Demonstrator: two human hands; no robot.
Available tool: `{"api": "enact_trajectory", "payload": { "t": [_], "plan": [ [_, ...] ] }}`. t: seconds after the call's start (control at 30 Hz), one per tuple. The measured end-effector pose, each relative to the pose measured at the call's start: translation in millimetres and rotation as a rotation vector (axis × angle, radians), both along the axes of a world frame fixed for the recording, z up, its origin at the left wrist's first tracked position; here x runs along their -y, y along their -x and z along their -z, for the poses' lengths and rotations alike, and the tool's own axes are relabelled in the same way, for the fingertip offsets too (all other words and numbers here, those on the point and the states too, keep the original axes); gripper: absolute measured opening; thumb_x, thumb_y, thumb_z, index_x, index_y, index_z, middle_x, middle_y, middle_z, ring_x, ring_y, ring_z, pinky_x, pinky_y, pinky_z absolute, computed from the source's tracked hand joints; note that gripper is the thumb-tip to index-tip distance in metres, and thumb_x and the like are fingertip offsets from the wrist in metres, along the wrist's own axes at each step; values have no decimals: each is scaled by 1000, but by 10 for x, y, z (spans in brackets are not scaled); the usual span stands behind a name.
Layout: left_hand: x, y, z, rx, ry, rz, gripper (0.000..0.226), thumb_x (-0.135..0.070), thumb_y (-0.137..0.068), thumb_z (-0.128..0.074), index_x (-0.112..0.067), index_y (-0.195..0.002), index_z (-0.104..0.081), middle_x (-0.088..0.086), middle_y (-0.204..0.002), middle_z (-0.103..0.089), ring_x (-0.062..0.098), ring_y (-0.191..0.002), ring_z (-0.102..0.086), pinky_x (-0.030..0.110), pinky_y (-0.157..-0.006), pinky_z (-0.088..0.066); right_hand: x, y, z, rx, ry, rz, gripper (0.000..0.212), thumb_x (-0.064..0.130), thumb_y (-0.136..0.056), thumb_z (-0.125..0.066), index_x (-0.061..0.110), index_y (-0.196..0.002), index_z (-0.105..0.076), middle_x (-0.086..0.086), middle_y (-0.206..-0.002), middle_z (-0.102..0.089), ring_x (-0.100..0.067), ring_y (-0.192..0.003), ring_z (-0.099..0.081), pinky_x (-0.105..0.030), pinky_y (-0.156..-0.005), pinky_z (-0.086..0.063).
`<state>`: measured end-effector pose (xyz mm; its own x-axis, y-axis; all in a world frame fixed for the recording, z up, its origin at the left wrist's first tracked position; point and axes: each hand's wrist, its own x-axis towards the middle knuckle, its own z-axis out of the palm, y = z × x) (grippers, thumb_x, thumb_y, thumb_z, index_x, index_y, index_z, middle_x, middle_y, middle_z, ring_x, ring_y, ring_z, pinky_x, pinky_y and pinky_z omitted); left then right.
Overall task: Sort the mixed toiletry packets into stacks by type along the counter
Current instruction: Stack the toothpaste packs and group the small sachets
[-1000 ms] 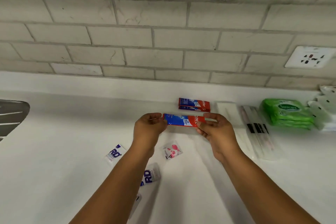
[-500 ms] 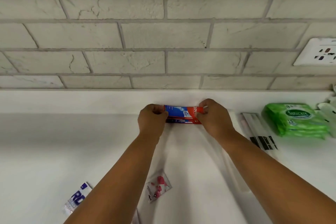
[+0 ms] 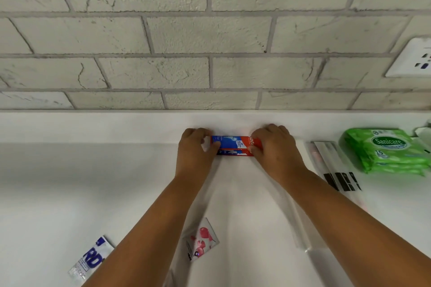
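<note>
Because a box held at both short ends can be squared up neatly, the left hand (image 3: 195, 147) and the right hand (image 3: 271, 144) each pinch one end of the top toothpaste box (image 3: 233, 142), their fingers (image 3: 215, 145) curled round it as it sits on a second box (image 3: 233, 152) at the back of the white table (image 3: 70, 182), just before the tiled wall (image 3: 210, 53). The aim is probably an even stack. The box is slim, blue at the left and red at the right, with white lettering. Green wipes (image 3: 384, 149) and clear sleeves (image 3: 333, 165) lie to the right; a pink sachet (image 3: 202, 239) and a blue-lettered sachet (image 3: 92, 261) wait nearer.
</note>
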<state>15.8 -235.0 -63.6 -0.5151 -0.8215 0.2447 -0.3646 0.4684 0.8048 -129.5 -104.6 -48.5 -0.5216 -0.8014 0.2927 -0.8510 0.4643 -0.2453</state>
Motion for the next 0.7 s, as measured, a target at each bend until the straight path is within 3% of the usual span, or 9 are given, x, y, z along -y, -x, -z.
{"api": "enact_trajectory", "payload": {
  "t": [0.07,0.13,0.3,0.37,0.53,0.7],
  "plan": [
    [23,-37,41,71,184,138,33,-20,-80,-75,-18,-112,-67,-4,-109,-55,12,-99,-55,23,-87,-48,-21,20,13,22,-18,-101,32,27,-84,-68,13,-112,-64,-8,-106,-60,-26,-100,-53,-39,-85,-47],
    [22,-45,82,162,247,214,40,-18,-80,-75,-17,-119,-66,1,-118,-55,18,-107,-54,30,-93,-49,-34,13,23,21,-49,-157,34,24,-83,-70,11,-114,-64,-9,-107,-60,-26,-99,-54,-37,-87,-48],
    [-16,-29,117,188,168,203,35,-15,-87,-67,-13,-122,-64,1,-126,-53,15,-113,-54,15,-96,-40,-25,-21,43,33,-69,-176,38,24,-88,-64,10,-123,-60,-11,-114,-60,-24,-104,-53,-33,-91,-46],
    [-10,-20,121,159,127,200,34,-14,-88,-66,-11,-122,-65,2,-126,-53,16,-114,-55,22,-100,-45,-13,-19,52,43,-76,-171,38,25,-90,-62,12,-125,-58,-10,-116,-59,-23,-106,-52,-33,-93,-47],
    [-2,-13,147,152,129,186,34,-13,-88,-67,-10,-122,-65,3,-124,-54,17,-112,-56,30,-100,-48,8,-14,61,49,-94,-162,42,31,-90,-61,13,-128,-57,-9,-119,-58,-21,-108,-52,-33,-95,-47],
    [-33,-136,28,89,176,172,39,-20,-86,-70,-17,-123,-61,-3,-119,-54,8,-103,-53,21,-88,-50,-36,-151,-20,24,-44,-132,36,24,-90,-62,12,-123,-59,-8,-114,-57,-24,-104,-50,-34,-87,-47]
  ]
}}
